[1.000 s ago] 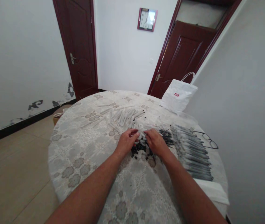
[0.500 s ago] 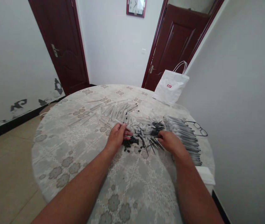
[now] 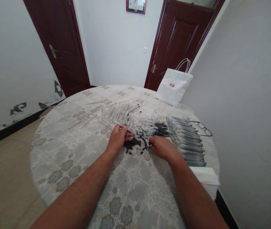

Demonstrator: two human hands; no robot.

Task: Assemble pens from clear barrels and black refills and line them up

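The right hand [image 3: 162,147], fingers drawn in on something I cannot make out, now sits beside the loose black caps [image 3: 131,143], closer than a moment ago to the left hand [image 3: 117,139], which pinches a whitish pen barrel [image 3: 130,130] just beyond those caps, seemingly bringing both hands to one working spot

A round table [image 3: 38,171] under a flowered cloth [image 3: 123,190] carries scattered pale tubes [image 3: 119,112] near its middle, small black caps [image 3: 131,143] on their near side, thin dark sticks [image 3: 161,129] to the right, then a row of pens [image 3: 192,146], glasses [image 3: 205,129] beside them, and a white bag [image 3: 174,86] at the far edge.
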